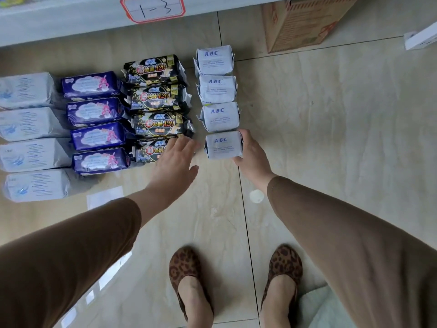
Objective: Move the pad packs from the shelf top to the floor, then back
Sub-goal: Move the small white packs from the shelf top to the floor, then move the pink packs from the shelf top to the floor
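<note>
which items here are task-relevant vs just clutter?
Job:
ABC packs, nearest one in right hand grip
black 420 packs
purple packs
pale blue packs
left hand, open

Lying about:
cardboard box
shelf label 1-3

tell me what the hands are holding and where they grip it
The right hand grips the nearest white ABC pack by its right end, thumb and fingers around it. The left hand holds nothing, fingers spread.
</note>
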A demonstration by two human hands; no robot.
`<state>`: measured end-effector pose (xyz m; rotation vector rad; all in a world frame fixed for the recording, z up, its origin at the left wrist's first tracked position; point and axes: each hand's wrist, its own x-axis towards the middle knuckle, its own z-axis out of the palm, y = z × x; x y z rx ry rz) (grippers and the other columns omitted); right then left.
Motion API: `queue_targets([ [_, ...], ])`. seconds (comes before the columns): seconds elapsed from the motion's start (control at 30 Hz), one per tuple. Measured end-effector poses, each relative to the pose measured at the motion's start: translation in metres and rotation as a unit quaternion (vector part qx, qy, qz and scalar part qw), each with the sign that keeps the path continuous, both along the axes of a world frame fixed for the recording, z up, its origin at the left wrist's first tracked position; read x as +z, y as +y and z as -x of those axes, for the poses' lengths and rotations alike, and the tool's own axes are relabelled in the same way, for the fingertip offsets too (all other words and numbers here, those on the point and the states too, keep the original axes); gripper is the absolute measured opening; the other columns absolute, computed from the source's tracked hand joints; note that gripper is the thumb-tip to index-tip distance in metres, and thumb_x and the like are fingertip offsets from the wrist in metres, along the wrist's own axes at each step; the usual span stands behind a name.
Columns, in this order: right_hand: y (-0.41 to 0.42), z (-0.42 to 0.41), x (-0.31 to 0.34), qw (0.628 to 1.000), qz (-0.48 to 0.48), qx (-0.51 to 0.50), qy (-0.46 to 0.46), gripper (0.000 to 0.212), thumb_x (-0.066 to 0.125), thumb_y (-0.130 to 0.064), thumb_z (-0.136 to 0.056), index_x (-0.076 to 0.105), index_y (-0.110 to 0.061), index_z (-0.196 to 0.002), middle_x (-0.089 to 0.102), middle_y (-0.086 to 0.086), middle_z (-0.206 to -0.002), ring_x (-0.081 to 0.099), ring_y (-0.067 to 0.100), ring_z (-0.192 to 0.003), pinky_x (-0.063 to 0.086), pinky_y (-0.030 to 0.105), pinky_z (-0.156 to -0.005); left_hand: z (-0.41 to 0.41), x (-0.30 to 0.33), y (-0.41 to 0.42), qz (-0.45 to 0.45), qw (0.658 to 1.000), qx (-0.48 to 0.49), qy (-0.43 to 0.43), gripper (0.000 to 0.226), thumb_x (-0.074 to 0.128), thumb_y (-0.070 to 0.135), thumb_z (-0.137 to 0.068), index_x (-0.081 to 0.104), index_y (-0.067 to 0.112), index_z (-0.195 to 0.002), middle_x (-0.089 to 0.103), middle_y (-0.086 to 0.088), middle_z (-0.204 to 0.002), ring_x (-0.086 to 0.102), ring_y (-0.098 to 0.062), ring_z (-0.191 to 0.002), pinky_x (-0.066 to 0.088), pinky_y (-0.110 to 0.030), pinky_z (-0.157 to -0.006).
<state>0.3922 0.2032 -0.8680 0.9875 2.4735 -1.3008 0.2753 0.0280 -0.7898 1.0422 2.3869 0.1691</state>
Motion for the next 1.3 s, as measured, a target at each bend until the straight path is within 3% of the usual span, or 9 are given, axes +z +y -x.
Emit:
queue_targets([
  [0.07, -0.002, 0.003, -0.002, 1.000, -0.017, -0.015, -0.003, 0.063, 0.058, 0.005, -0.084, 0.040, -0.013, -0.141, 0.058, 0.006, -0.125, 0.053, 0.027, -0.113, 0.042, 0.029, -0.078, -0.006, -0.002, -0.002, 0.006, 1.000, 0.010, -0.002, 0.051, 0.066, 0.022, -0.087, 0.048, 0.017, -0.135, 0.046, -0.001, -0.132, 0.038, -0.024, -0.125, 0.044, -0.042, -0.096],
  [0.2, -0.006, -0.002, 0.008, 0.996, -0.049, -0.022, -0.068, 0.086, 0.062, 0.000, -0.089, 0.011, -0.010, -0.158, 0.040, 0.011, -0.151, 0.039, 0.029, -0.134, 0.040, 0.035, -0.103, -0.017, 0.004, -0.006, 0.018, 1.000, 0.015, -0.004, 0.052, 0.066, 0.022, -0.087, 0.046, 0.018, -0.135, 0.046, 0.000, -0.133, 0.038, -0.024, -0.124, 0.044, -0.040, -0.097],
  [0.43, 0.001, -0.056, 0.115, 0.992, -0.049, -0.001, -0.115, 0.073, 0.058, -0.008, -0.091, 0.023, -0.017, -0.154, 0.035, 0.005, -0.151, 0.038, 0.029, -0.131, 0.042, 0.038, -0.094, -0.041, 0.079, -0.003, 0.068, 0.997, 0.031, -0.009, 0.055, 0.062, 0.025, -0.089, 0.042, 0.019, -0.141, 0.045, 0.000, -0.139, 0.038, -0.023, -0.130, 0.037, -0.038, -0.107],
  [0.57, 0.023, -0.080, 0.223, 0.989, -0.054, 0.047, -0.126, 0.065, 0.060, -0.016, -0.091, 0.032, -0.017, -0.149, 0.043, 0.007, -0.145, 0.039, 0.029, -0.131, 0.041, 0.037, -0.099, -0.057, 0.164, 0.019, 0.088, 0.995, 0.043, -0.020, 0.057, 0.063, 0.030, -0.089, 0.042, 0.020, -0.142, 0.046, 0.000, -0.140, 0.040, -0.023, -0.131, 0.040, -0.039, -0.105],
  [0.73, 0.064, -0.091, 0.385, 0.986, -0.100, 0.075, -0.108, 0.058, 0.060, -0.021, -0.090, 0.037, -0.016, -0.144, 0.047, 0.008, -0.139, 0.042, 0.029, -0.125, 0.044, 0.040, -0.097, -0.071, 0.306, 0.064, 0.027, 0.998, 0.058, -0.012, 0.054, 0.067, 0.028, -0.085, 0.048, 0.018, -0.134, 0.053, -0.002, -0.127, 0.045, -0.027, -0.121, 0.047, -0.043, -0.092],
  [1.0, 0.125, -0.087, 0.633, 0.988, -0.141, 0.067, -0.005, 0.050, 0.064, -0.026, -0.088, 0.050, -0.020, -0.136, 0.049, 0.001, -0.138, 0.041, 0.025, -0.127, 0.042, 0.035, -0.098, -0.078, 0.542, 0.132, -0.057, 0.997, 0.037, 0.035, 0.052, 0.068, 0.030, -0.083, 0.051, 0.019, -0.131, 0.052, -0.003, -0.130, 0.045, -0.026, -0.121, 0.045, -0.042, -0.098],
  [1.3, 0.182, -0.028, 0.792, 0.970, -0.203, 0.079, 0.111, 0.042, 0.064, -0.029, -0.090, 0.055, -0.020, -0.130, 0.055, -0.001, -0.131, 0.045, 0.021, -0.121, 0.040, 0.031, -0.093, -0.026, 0.704, 0.186, -0.181, 0.975, 0.043, 0.121, 0.056, 0.068, 0.033, -0.086, 0.048, 0.020, -0.137, 0.050, 0.000, -0.137, 0.043, -0.024, -0.126, 0.044, -0.040, -0.097],
])
